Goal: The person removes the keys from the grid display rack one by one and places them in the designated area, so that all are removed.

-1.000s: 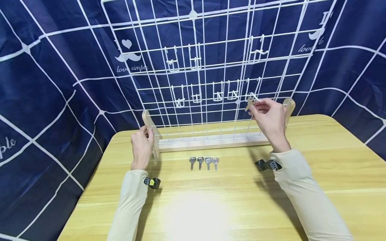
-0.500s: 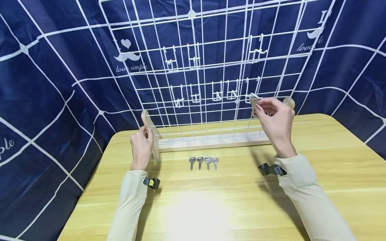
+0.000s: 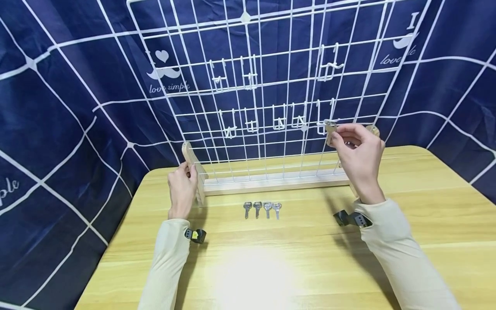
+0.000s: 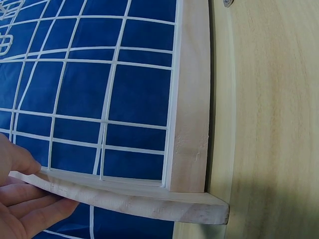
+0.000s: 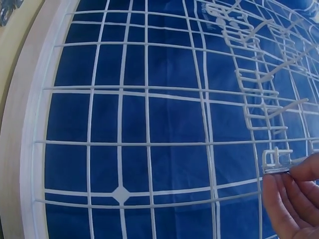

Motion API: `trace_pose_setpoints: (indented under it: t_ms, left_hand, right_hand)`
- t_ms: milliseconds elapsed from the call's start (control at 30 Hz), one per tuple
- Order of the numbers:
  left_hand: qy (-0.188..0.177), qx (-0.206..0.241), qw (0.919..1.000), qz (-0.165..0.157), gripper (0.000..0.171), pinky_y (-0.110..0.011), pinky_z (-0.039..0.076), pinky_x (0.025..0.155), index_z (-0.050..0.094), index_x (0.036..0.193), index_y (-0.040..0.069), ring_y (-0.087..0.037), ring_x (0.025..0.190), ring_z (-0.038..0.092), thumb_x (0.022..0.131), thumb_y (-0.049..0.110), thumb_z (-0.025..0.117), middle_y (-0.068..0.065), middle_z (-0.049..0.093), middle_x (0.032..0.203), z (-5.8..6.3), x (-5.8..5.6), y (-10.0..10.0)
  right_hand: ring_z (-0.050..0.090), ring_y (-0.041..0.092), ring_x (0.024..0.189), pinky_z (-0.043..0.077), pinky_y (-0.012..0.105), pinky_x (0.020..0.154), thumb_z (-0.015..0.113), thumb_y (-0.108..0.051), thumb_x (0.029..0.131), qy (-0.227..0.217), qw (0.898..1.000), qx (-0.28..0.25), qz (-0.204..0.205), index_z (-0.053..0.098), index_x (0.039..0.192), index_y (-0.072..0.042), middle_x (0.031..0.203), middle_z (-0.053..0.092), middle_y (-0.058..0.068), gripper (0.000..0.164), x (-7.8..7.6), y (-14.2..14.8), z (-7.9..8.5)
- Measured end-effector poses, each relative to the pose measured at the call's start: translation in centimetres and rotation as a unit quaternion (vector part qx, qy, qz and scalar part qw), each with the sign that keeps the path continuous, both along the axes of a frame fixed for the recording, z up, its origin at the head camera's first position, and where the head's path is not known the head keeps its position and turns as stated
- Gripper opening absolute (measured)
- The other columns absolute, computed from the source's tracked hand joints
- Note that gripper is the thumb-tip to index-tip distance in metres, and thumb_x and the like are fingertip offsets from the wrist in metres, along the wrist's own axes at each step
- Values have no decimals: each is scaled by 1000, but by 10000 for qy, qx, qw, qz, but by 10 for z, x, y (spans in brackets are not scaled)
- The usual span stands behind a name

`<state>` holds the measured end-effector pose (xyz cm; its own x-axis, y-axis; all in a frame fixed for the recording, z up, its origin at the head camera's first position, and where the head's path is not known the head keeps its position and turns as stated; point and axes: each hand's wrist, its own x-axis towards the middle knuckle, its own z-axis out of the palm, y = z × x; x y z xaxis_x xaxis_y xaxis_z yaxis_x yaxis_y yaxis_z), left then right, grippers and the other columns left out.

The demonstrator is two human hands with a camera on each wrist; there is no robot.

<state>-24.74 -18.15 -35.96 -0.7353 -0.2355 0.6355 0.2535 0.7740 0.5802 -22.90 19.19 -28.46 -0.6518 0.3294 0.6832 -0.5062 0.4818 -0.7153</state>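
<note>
In the head view my left hand grips the wooden end support of a white wire grid rack, thumb on one face and fingers on the other. My right hand pinches a key between thumb and fingers. The key's head overlaps the rightmost hook of the lower row. Seen from the right wrist, the key appears nearly edge-on, right at the white hook. Several silver keys lie side by side on the table in front of the rack.
More white hooks hang on the grid in two rows, including a double-wire hook at upper right. A wooden crossbar forms the rack's base on the wooden table. Dark blue patterned cloth surrounds the table.
My right hand has moved a little to the right, carrying the key from the left side of the lower-right hook to its front end. My left hand has stayed in place.
</note>
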Motion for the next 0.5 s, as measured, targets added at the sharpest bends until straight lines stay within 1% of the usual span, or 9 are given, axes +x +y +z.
trace_pose_setpoints:
  t_ms: [67, 167, 233, 300, 333, 400, 467, 500]
  left_hand:
    - [-9, -15, 10000, 1, 20, -44, 55, 65, 67, 89, -10, -32, 72, 70, 92, 4, 55, -22, 71, 83, 0, 0, 0]
    - [-5, -4, 10000, -18, 20, -44, 55, 65, 67, 89, -11, -32, 73, 70, 92, 4, 55, -23, 71, 84, -1, 0, -1]
    - [5, -9, 10000, -16, 20, -44, 55, 65, 67, 89, -11, -33, 74, 70, 92, 4, 55, -23, 71, 84, -1, 1, -1]
    - [6, 1, 10000, -21, 20, -44, 56, 66, 67, 90, -11, -33, 75, 71, 92, 4, 55, -24, 71, 85, -1, 1, 0]
    - [2, 7, 10000, -21, 20, -44, 56, 66, 67, 90, -11, -33, 75, 71, 92, 4, 55, -24, 71, 86, -1, 0, 0]
    - [-4, 10, 10000, -26, 20, -44, 56, 67, 67, 90, -11, -32, 76, 71, 92, 5, 55, -23, 71, 86, -1, 0, 0]
    - [-5, 26, 10000, -40, 21, -43, 56, 67, 67, 91, -12, -32, 76, 71, 92, 5, 55, -23, 71, 87, -1, -1, -1]
    - [3, 26, 10000, -42, 21, -43, 56, 66, 67, 91, -12, -32, 76, 71, 92, 5, 55, -23, 71, 86, -1, -1, -1]
  right_hand:
    - [63, -6, 69, 49, 10, 67, 71, -4, 83, -10, 10000, 69, -29, 70, 93, 6, 82, 72, 4, 14, -1, 0, 1]
    - [61, -9, 68, 47, 8, 65, 70, -4, 83, -138, 9996, 227, -73, 71, 94, 4, 82, 72, 3, 13, -3, 0, 3]
    - [60, -11, 67, 46, 8, 64, 69, -4, 84, -227, 9993, 305, -69, 71, 95, 3, 83, 73, 8, 13, -5, -1, 3]
    - [60, -11, 67, 46, 8, 64, 69, -5, 84, -272, 9992, 285, -63, 71, 95, 3, 82, 73, 7, 13, -6, -1, 3]
    - [60, -11, 67, 46, 8, 64, 68, -4, 84, -244, 9994, 254, -64, 71, 95, 3, 83, 73, 7, 14, -6, 0, 2]
    - [62, -9, 68, 47, 8, 65, 69, -5, 84, -107, 9998, 142, -89, 71, 95, 3, 81, 72, 4, 14, -6, 0, 1]
    - [62, -8, 67, 48, 8, 65, 68, -5, 84, 113, 9999, 53, -84, 71, 93, 4, 78, 70, -4, 13, -6, 0, 0]
    - [63, -8, 67, 47, 8, 64, 68, -4, 84, 235, 9997, 44, -88, 70, 92, 6, 77, 69, -6, 13, -6, 0, 0]
